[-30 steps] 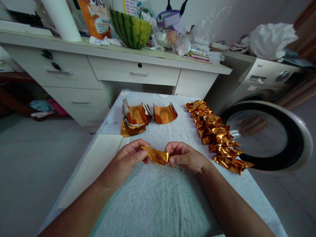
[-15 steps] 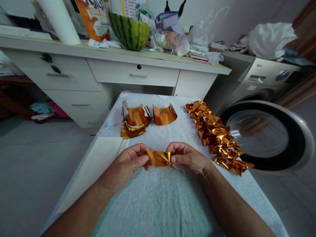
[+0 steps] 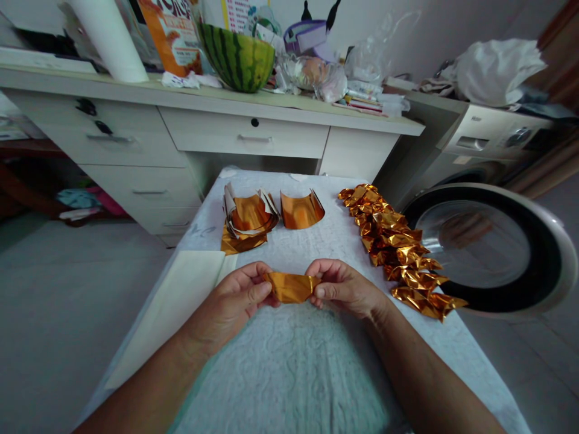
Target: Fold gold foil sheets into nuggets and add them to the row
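A piece of shiny gold foil paper (image 3: 294, 287) is stretched between my two hands above the cloth-covered table (image 3: 298, 374). My left hand (image 3: 242, 293) pinches its left end between thumb and fingers. At its right end, my right hand (image 3: 341, 287) grips the foil the same way. Beyond my hands lie a stack of curled gold sheets (image 3: 250, 216) and, beside it, a single curved gold sheet (image 3: 301, 211). A long row of folded, crinkled gold pieces (image 3: 393, 241) runs along the table's right side.
White paper (image 3: 181, 301) lies along the table's left edge. Behind the table is a white counter (image 3: 289, 108) with drawers, bearing a half watermelon (image 3: 237, 58), a paper roll (image 3: 108, 39) and plastic bags. An open round washing machine door (image 3: 486, 247) stands close by on the right.
The right end of the foil strip has shifted slightly to the right between my fingers, and the strip looks flatter. Both hands remain almost in place.
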{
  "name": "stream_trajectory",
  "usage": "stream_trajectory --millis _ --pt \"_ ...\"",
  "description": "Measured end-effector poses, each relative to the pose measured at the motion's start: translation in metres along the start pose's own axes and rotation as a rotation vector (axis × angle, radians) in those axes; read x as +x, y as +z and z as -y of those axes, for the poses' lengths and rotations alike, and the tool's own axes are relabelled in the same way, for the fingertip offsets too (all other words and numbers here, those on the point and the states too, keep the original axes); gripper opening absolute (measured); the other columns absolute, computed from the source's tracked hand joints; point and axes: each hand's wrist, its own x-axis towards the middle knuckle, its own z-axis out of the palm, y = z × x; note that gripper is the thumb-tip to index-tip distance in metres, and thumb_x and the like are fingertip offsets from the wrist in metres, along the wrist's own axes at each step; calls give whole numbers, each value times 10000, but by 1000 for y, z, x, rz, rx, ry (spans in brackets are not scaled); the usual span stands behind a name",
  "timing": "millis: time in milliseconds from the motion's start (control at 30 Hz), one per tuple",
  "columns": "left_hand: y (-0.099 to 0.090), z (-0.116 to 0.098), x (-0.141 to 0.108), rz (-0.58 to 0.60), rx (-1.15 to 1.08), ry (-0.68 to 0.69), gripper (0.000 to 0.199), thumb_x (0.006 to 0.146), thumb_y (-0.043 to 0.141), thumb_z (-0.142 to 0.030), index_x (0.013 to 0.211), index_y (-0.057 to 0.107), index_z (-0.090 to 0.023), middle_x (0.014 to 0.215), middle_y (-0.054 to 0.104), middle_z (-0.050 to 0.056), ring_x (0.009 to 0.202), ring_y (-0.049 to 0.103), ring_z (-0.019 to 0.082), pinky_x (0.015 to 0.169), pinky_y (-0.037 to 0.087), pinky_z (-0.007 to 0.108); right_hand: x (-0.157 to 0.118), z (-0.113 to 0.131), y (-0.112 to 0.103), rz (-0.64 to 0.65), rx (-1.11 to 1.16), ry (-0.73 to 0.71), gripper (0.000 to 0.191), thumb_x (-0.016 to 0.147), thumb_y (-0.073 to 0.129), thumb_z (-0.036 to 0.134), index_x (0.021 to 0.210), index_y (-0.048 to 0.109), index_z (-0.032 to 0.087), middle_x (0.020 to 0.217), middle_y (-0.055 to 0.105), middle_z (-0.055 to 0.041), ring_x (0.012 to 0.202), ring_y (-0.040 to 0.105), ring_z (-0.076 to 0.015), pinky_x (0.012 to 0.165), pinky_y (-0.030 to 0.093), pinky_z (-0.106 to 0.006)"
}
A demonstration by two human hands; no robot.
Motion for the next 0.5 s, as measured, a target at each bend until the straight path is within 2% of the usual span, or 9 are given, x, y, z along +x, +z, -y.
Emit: stream_trajectory --millis 300,500 --pt "-3 6 3 -19 17 -33 252 726 800 -285 908 696 -145 797 702 48 703 618 143 669 464 254 1 -5 -2 -39 21 -21 288 708 835 288 903 672 152 681 706 13 535 596 -50 529 460 -149" --pt "-2 6 4 -36 26 -23 264 705 823 -294 882 709 -136 793 723 54 677 634 144 646 475 254 1 -4 -1 -69 1 -26 287 699 838 327 871 696 146 674 701 9 536 598 -52 526 470 -151"
